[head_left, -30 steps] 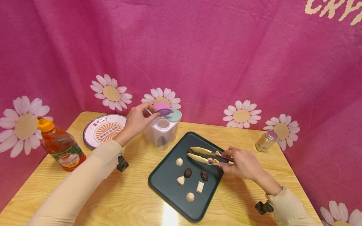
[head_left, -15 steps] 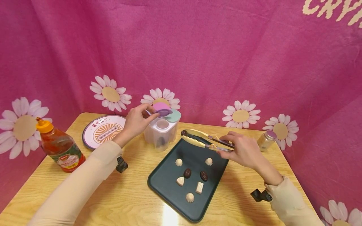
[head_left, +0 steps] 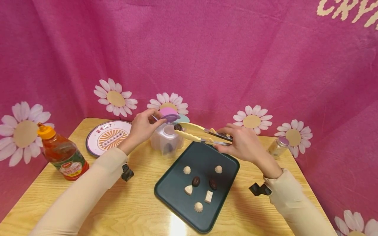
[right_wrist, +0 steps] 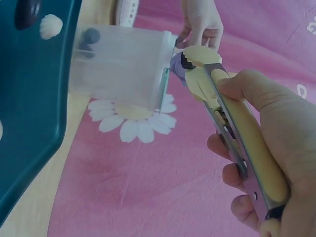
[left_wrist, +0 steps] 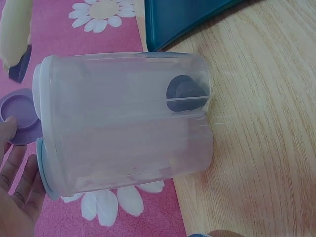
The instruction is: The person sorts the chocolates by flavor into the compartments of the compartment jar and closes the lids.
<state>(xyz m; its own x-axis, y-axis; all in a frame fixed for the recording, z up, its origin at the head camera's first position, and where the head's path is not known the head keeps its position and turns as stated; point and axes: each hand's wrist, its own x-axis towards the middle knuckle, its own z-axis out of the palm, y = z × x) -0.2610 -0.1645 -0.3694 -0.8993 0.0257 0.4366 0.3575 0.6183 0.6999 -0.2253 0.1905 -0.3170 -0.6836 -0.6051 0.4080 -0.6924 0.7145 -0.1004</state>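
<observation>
My left hand (head_left: 144,127) pinches the raised purple flip lid (head_left: 170,117) of a clear, several-lidded storage container (head_left: 160,143). Through its wall, a dark round piece (left_wrist: 183,93) shows at the bottom in the left wrist view. In my right hand (head_left: 243,143) is a pair of tongs (head_left: 192,127) with cream scalloped tips, gripped by its handles. Between those tips sits a dark chocolate (head_left: 178,127), close beside the container's round uncovered opening (head_left: 169,129). The tongs pass above the far end of a dark green tray (head_left: 174,205).
Several white and dark chocolates lie on the tray, among them a white rectangular one (head_left: 208,196). A patterned plate (head_left: 94,139) and a red sauce bottle (head_left: 63,154) stand at left. A small purple-capped jar (head_left: 278,146) is at right, near the pink cloth backdrop (head_left: 206,59).
My right hand has lifted the tongs with the dark chocolate off the tray and carried them up and left to the container's opening. My left hand stays at the purple lid.
</observation>
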